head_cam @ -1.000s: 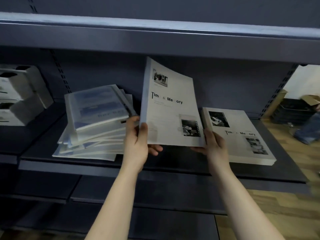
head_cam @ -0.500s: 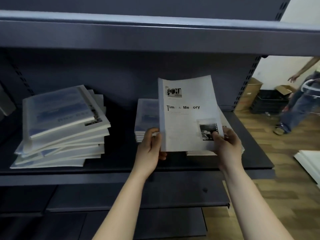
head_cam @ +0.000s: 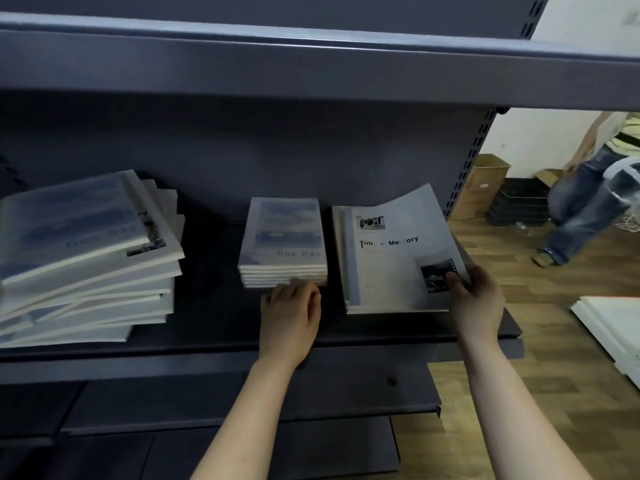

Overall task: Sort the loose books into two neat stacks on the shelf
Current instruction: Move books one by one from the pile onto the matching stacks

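A white "Time & Memory" book (head_cam: 391, 258) lies on top of the right-hand stack on the dark shelf (head_cam: 214, 327), its far right corner still curled up. My right hand (head_cam: 474, 292) pinches its near right corner. My left hand (head_cam: 292, 315) hovers with loosely curled fingers, holding nothing, just in front of the neat stack of blue "Fine Day" books (head_cam: 284, 240). An untidy, fanned pile of loose books (head_cam: 83, 258) sits at the left of the shelf.
The upper shelf (head_cam: 311, 60) overhangs the work area, and lower shelves step out below. At the right, a person in jeans (head_cam: 585, 199) walks on the wooden floor near cardboard boxes (head_cam: 485, 185), black crates and a white board (head_cam: 609, 327).
The "Time & Memory" book went from held upright in both hands down onto the right stack. My left hand let go and drew back toward the "Fine Day" stack.
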A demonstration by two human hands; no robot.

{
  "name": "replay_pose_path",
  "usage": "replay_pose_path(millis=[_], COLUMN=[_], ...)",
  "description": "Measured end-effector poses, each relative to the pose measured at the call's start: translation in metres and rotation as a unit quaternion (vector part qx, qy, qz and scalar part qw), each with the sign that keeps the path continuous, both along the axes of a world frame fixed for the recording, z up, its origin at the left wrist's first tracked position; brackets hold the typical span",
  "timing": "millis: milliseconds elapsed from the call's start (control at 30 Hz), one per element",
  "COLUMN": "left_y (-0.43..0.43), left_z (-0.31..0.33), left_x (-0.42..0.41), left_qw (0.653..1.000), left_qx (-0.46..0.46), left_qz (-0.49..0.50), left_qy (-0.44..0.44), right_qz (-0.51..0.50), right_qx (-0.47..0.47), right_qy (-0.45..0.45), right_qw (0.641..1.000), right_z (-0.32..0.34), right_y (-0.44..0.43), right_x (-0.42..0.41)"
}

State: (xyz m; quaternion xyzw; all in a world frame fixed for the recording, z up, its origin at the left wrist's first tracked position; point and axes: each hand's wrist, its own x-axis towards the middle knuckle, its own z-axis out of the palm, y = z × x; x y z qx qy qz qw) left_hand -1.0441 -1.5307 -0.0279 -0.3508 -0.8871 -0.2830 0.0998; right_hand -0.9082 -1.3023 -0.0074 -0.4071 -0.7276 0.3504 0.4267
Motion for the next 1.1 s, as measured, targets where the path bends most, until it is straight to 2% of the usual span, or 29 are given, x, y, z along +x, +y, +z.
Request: replay_pose_path(millis=[233, 367, 467, 600, 800, 1100], left_y=[0.003, 0.002, 0.002, 0.003, 0.002, 0.002], left_z=[-0.006, -0.007, -0.008, -0.009, -0.01, -0.01], left_x=[0.0, 0.0, 0.0, -0.001, -0.001, 0.0], left_qw=[0.998, 0.997, 0.997, 0.997, 0.997, 0.997], left_qx=[-0.027, -0.027, -0.027, -0.029, -0.029, -0.02], left_qz=[0.024, 0.032, 0.034, 0.039, 0.042, 0.043], left_qy=[0.048, 0.061, 0.062, 0.067, 0.064, 0.057], right_qz=[-0.019, -0.028, -0.02, 0.068, 0.167, 0.206], right_qx=[0.086, 0.096, 0.081, 0.088, 0.018, 0.035], right_qy=[-0.052, -0.065, -0.041, -0.039, -0.102, -0.131], right_qw=[0.995, 0.993, 0.996, 0.993, 0.98, 0.969], right_z=[-0.007, -0.009, -0.011, -0.013, -0.005, -0.002], right_y=[0.008, 0.007, 0.005, 0.007, 0.004, 0.007], right_x=[-0.009, -0.013, -0.01, -0.003, 0.012, 0.011])
